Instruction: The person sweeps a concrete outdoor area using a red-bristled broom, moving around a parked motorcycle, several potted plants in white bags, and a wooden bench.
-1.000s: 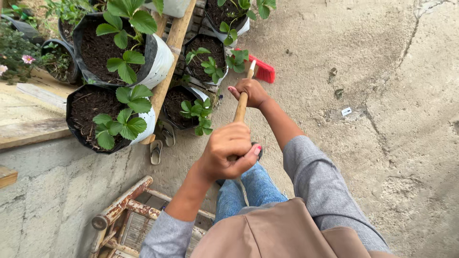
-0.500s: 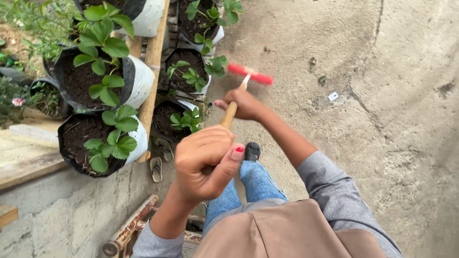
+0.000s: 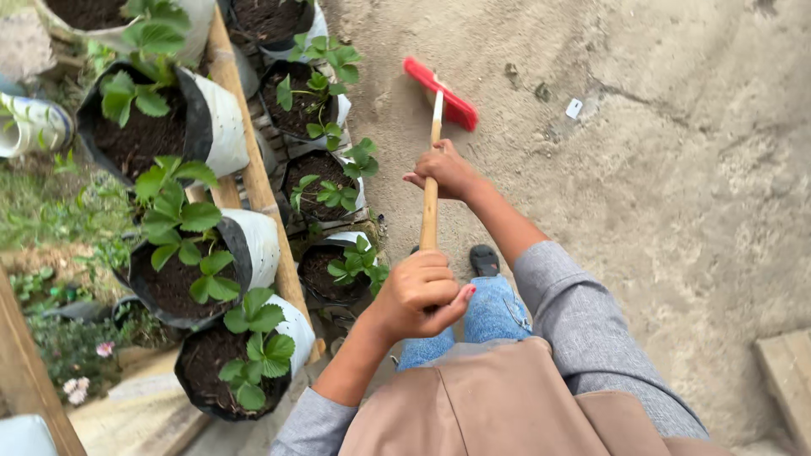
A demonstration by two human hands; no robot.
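Observation:
I hold a broom with a wooden handle (image 3: 430, 215) and a red brush head (image 3: 439, 93) that rests on the concrete ground. My left hand (image 3: 420, 291) grips the top end of the handle, close to my body. My right hand (image 3: 446, 169) grips the handle lower down, a short way above the red head. The handle runs almost straight away from me. My jeans-clad leg and a dark shoe (image 3: 484, 259) show beneath the handle.
Black-and-white grow bags (image 3: 245, 245) with strawberry plants line the left, along a wooden plank (image 3: 253, 177). A small white scrap (image 3: 574, 108) lies on the concrete (image 3: 676, 186) beyond the brush. A wooden board edge (image 3: 790, 371) sits at lower right.
The view has shifted forward along the row of bags. The red brush head has swung from crosswise near the plants out onto the open concrete. Both hands keep their grip.

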